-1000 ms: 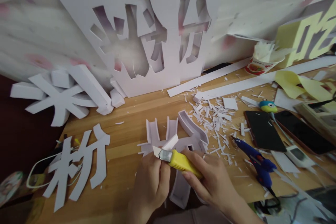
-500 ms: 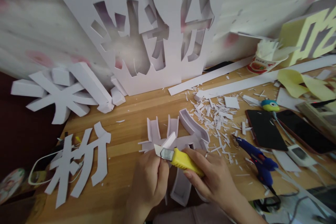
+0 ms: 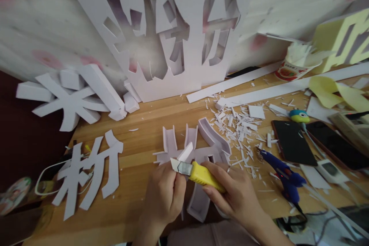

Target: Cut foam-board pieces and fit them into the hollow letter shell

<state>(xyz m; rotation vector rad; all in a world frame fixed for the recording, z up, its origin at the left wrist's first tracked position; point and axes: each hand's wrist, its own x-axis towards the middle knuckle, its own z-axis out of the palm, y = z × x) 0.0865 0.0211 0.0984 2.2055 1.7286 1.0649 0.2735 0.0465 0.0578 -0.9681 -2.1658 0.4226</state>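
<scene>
My right hand (image 3: 232, 186) is closed around a yellow utility knife (image 3: 206, 176), its metal blade pointing left. My left hand (image 3: 165, 192) is closed, thumb and fingers pressed on a small white foam board strip (image 3: 186, 152) that sticks up beside the blade. Below both hands lies a hollow white foam board character (image 3: 211, 134) with raised side walls, partly hidden by the hands and knife. A flat white cut-out character (image 3: 98, 161) rests to the left of my left hand.
A pile of white scraps (image 3: 240, 123) lies right of the hollow character. Further right are a blue glue gun (image 3: 282, 175) and two phones, one a dark phone (image 3: 294, 142). A cut-out white board (image 3: 190, 65) leans at the back, with a thick white character (image 3: 69, 96) to its left.
The view has shifted slightly, so the scene sits a little differently in the frame. Both hands keep nearly the same pose, the knife blade still beside the strip.
</scene>
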